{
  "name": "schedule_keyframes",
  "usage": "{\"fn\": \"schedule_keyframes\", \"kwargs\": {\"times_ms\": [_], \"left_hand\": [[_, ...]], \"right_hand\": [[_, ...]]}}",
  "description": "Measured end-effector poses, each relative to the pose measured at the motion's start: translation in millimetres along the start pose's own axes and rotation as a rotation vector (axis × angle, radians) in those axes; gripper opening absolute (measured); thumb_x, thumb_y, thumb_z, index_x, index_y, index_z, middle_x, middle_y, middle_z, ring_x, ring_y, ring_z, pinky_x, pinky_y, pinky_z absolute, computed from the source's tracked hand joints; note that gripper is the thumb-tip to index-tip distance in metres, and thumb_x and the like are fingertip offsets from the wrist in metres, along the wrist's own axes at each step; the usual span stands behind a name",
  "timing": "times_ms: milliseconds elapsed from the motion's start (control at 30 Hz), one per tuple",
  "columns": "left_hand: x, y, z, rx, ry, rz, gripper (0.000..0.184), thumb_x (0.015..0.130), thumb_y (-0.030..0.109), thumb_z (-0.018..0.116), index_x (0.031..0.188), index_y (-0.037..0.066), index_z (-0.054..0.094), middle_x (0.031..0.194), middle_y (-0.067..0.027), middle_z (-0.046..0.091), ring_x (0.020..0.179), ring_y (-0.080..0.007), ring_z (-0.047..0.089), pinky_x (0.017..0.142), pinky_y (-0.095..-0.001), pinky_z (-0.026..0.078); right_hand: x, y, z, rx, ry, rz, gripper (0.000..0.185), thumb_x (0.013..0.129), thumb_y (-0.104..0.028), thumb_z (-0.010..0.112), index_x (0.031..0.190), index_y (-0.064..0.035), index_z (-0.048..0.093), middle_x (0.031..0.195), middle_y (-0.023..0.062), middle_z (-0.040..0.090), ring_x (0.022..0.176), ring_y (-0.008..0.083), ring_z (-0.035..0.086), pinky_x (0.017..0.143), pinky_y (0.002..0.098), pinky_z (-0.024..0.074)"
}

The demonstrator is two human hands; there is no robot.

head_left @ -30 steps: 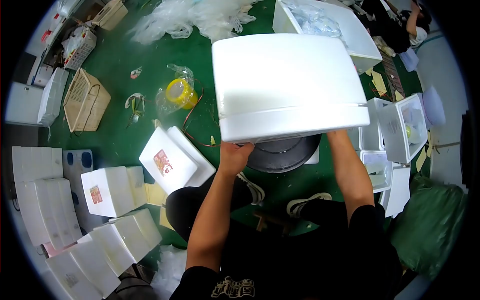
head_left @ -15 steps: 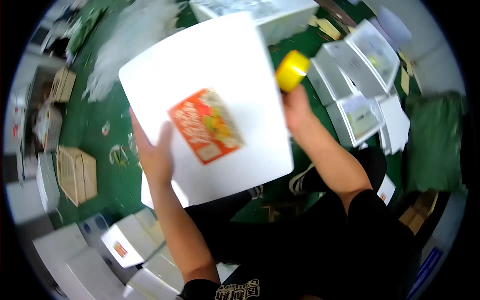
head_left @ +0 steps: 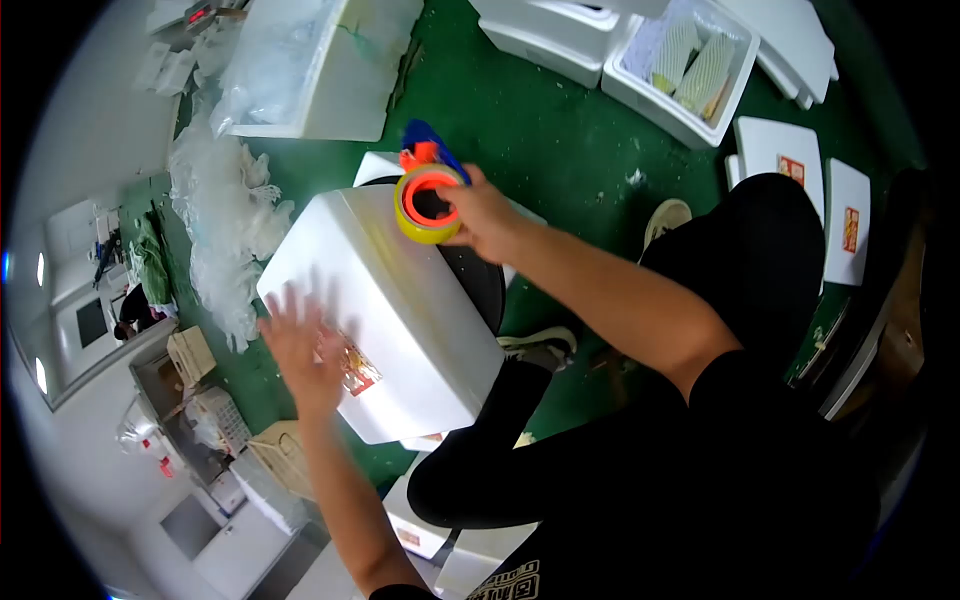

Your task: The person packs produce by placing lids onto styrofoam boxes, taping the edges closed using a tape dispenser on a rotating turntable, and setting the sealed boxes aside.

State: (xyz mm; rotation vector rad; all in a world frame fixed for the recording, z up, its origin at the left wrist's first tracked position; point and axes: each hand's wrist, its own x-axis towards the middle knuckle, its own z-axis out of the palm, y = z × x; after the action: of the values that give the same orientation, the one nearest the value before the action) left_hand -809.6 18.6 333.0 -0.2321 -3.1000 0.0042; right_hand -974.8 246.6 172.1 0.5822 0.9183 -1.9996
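My right hand (head_left: pixel 484 216) grips a tape dispenser (head_left: pixel 428 150) with a blue and orange frame and a yellow roll of tape on an orange core. The roll sits at the upper edge of a white foam box (head_left: pixel 410 300); I cannot tell if it touches. A yellowish streak runs along the box's side. My left hand (head_left: pixel 305 350), slightly blurred, lies with spread fingers over the box's labelled face and partly covers the orange label (head_left: pixel 360 372). The box is tilted over a round black surface (head_left: pixel 478 285), mostly hidden beneath it.
At the upper left stands a large white foam container (head_left: pixel 365 70) with clear plastic bags, beside plastic sheeting (head_left: pixel 215 210) on the green floor. An open foam box (head_left: pixel 655 105) holds netted produce. Labelled lids (head_left: pixel 785 150) lie right, past my knee. Crates (head_left: pixel 285 455) stand at left.
The view has swung round. The box has turned, so that its side now shows beside the labelled face. My left hand has moved from its edge onto that face; my right hand keeps the tape dispenser.
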Motion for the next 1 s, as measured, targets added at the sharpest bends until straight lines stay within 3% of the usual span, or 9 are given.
{"fn": "schedule_keyframes", "kwargs": {"times_ms": [100, 300, 467, 567, 700, 767, 833, 900, 1000], "left_hand": [[24.7, 30.4, 42.5, -0.153, -0.077, -0.016, 0.068, 0.098, 0.053, 0.046, 0.152, 0.012, 0.037, 0.159, -0.0201, 0.030, 0.149, -0.0424, 0.020, 0.116, -0.0617, 0.009], [24.5, 33.6, 46.1, -0.149, -0.059, -0.080, 0.072, 0.099, 0.059, 0.040, 0.153, 0.012, 0.035, 0.159, -0.0201, 0.028, 0.148, -0.0425, 0.021, 0.116, -0.0625, 0.008], [22.1, 31.9, 47.3, -0.139, -0.052, -0.089, 0.071, 0.099, 0.058, 0.040, 0.154, 0.013, 0.033, 0.161, -0.0179, 0.025, 0.149, -0.0422, 0.018, 0.115, -0.0637, 0.008], [23.9, 35.2, 45.8, -0.122, -0.074, -0.133, 0.071, 0.099, 0.056, 0.041, 0.155, 0.013, 0.031, 0.162, -0.0178, 0.022, 0.149, -0.0424, 0.018, 0.115, -0.0641, 0.008], [30.0, 43.3, 43.9, -0.058, -0.073, -0.266, 0.067, 0.101, 0.050, 0.041, 0.155, 0.013, 0.029, 0.162, -0.0177, 0.020, 0.149, -0.0408, 0.018, 0.116, -0.0631, 0.011], [37.7, 51.8, 42.8, -0.016, -0.067, -0.377, 0.064, 0.102, 0.046, 0.040, 0.155, 0.013, 0.029, 0.163, -0.0176, 0.019, 0.150, -0.0393, 0.018, 0.116, -0.0624, 0.014], [45.1, 53.0, 40.3, 0.138, -0.045, -0.362, 0.059, 0.102, 0.041, 0.040, 0.153, 0.010, 0.032, 0.159, -0.0164, 0.028, 0.145, -0.0393, 0.028, 0.113, -0.0533, 0.031], [53.3, 53.9, 33.0, 0.203, -0.104, -0.464, 0.062, 0.103, 0.045, 0.036, 0.151, 0.007, 0.033, 0.156, -0.0176, 0.034, 0.137, -0.0404, 0.041, 0.108, -0.0490, 0.039], [87.9, 55.5, 5.4, 0.318, -0.381, -0.773, 0.070, 0.102, 0.055, 0.021, 0.138, 0.003, 0.050, 0.139, -0.0239, 0.053, 0.125, -0.0423, 0.054, 0.105, -0.0467, 0.042]], "right_hand": [[5.0, -26.5, -2.8, -0.099, -0.103, -0.080, 0.056, 0.092, -0.019, 0.061, 0.141, -0.0056, 0.038, 0.119, 0.0125, 0.058, 0.099, 0.0230, 0.066, 0.075, 0.0413, 0.0590], [-15.2, -65.6, 23.3, -0.668, -0.166, -0.244, 0.052, 0.087, -0.016, 0.060, 0.136, -0.0013, 0.051, 0.097, 0.0127, 0.065, 0.088, 0.0178, 0.065, 0.078, 0.0309, 0.0547], [-3.4, -42.4, 34.1, -1.123, -0.175, -0.766, 0.053, 0.085, -0.012, 0.055, 0.137, -0.0031, 0.052, 0.115, 0.0253, 0.064, 0.105, 0.0378, 0.060, 0.093, 0.0402, 0.0488], [-17.0, -55.2, 38.8, -1.267, -0.343, -0.738, 0.054, 0.084, -0.009, 0.053, 0.138, -0.0042, 0.052, 0.119, 0.0255, 0.062, 0.113, 0.0394, 0.056, 0.098, 0.0410, 0.0462], [-49.9, -61.8, 27.1, -1.404, -0.394, -0.399, 0.060, 0.081, -0.007, 0.053, 0.141, -0.0088, 0.050, 0.115, 0.0278, 0.061, 0.108, 0.0397, 0.059, 0.092, 0.0404, 0.0488], [-77.5, -59.1, 8.2, -1.417, -0.389, -0.376, 0.063, 0.081, -0.008, 0.053, 0.143, -0.0149, 0.050, 0.123, 0.0273, 0.058, 0.110, 0.0397, 0.059, 0.090, 0.0405, 0.0489], [-102.2, -67.3, -15.1, -1.418, -0.436, -0.305, 0.062, 0.080, -0.008, 0.053, 0.142, -0.0136, 0.051, 0.126, 0.0276, 0.056, 0.112, 0.0393, 0.058, 0.092, 0.0398, 0.0486], [-125.7, -71.5, -56.3, -1.424, -0.427, -0.364, 0.062, 0.079, -0.008, 0.055, 0.141, -0.0125, 0.052, 0.124, 0.0265, 0.059, 0.109, 0.0378, 0.060, 0.091, 0.0390, 0.0497], [-189.5, -93.1, -108.1, -1.303, -0.236, -0.202, 0.066, 0.076, -0.005, 0.055, 0.141, -0.0080, 0.051, 0.113, 0.0174, 0.066, 0.098, 0.0251, 0.065, 0.087, 0.0317, 0.0510]]}}
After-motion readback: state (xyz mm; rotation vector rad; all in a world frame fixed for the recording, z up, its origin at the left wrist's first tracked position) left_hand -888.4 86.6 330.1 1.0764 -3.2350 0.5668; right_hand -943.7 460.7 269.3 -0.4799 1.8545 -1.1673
